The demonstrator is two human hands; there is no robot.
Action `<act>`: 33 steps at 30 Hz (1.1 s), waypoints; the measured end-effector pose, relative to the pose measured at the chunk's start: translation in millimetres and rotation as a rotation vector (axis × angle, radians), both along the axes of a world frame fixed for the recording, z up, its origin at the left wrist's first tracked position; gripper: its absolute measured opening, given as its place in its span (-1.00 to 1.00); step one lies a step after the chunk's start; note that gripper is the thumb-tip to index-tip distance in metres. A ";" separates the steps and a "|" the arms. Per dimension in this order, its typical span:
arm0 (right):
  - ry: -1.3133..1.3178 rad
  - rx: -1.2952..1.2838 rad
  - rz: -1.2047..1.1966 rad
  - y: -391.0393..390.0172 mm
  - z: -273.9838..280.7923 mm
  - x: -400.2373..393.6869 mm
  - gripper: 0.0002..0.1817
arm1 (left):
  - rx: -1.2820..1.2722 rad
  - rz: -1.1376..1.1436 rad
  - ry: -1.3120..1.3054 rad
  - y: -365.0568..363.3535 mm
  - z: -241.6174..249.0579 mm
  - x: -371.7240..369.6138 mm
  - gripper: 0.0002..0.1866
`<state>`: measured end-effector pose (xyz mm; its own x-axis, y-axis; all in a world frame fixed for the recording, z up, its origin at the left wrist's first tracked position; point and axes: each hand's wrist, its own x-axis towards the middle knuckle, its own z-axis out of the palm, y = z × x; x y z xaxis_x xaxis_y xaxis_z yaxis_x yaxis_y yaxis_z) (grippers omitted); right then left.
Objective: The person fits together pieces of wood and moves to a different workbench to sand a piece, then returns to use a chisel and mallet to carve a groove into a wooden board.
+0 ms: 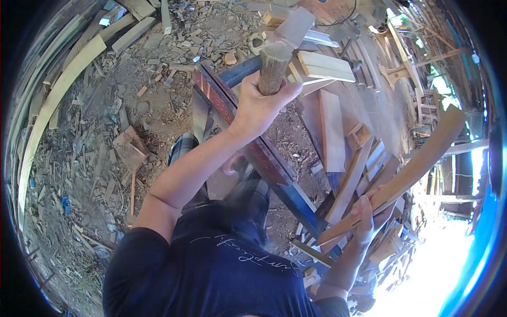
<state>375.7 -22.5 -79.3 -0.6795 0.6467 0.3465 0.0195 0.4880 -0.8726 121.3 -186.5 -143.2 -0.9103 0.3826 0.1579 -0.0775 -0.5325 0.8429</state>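
Closest to me is my dark shirt (211,274), with a line of pale cursive writing across it. It sits upside down from here and I cannot read it for sure. No other label or brand shows anywhere.

Low on my right, my right hand (363,214) has its grip closed around the lower part of a long curved wooden piece (406,171). The piece slants up and away over a heap of offcuts (385,245).

Between my plaid-trousered legs (248,193) runs a blue and red beam (253,142), with flat boards (331,132) lying just beside it.

Further out, my left hand (261,108) is raised, its grip wrapped tight round the rough wooden handle (273,68) of a hewing tool. Its metal blade (293,26) points away above the beam.

I judge the main risk to be the blade: swung down, it could glance off the curved piece towards my right hand or my legs, since I steady the wood with one hand only. The scrap-strewn ground (105,132) could also shift underfoot.
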 end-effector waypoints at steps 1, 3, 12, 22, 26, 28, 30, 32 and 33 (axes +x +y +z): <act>0.002 0.000 -0.003 -0.6 -0.5 0.1 -0.53 | -0.007 0.021 0.038 2.0 -1.8 2.1 -0.78; 0.035 -0.007 0.007 -1.7 -1.3 0.0 -0.52 | -0.028 0.036 0.066 3.1 -0.4 7.2 -0.79; 0.013 0.007 -0.003 -9.6 7.2 -3.1 -0.55 | -0.044 0.020 0.087 1.9 4.2 12.4 -0.71; 0.050 0.254 -0.044 37.0 54.4 5.2 -0.45 | -0.107 0.113 0.347 22.2 -1.7 30.8 -0.86; 0.337 0.333 0.055 33.6 103.4 14.5 -0.35 | -0.236 0.120 0.434 21.2 -0.8 33.7 -0.85; 0.136 0.356 0.035 14.5 84.3 3.4 -0.29 | -0.227 0.183 0.448 23.8 -2.7 34.3 -0.83; -0.390 0.397 -0.028 -12.1 54.1 -10.8 -0.24 | -0.200 0.216 0.430 25.6 -6.6 35.9 -0.78; -0.574 0.417 -0.053 -13.1 52.8 -16.3 -0.19 | -0.195 0.218 0.424 22.3 -4.8 34.0 -0.79; -0.539 0.448 -0.081 -6.9 62.4 -15.5 -0.16 | -0.196 0.206 0.412 21.1 -5.4 33.3 -0.79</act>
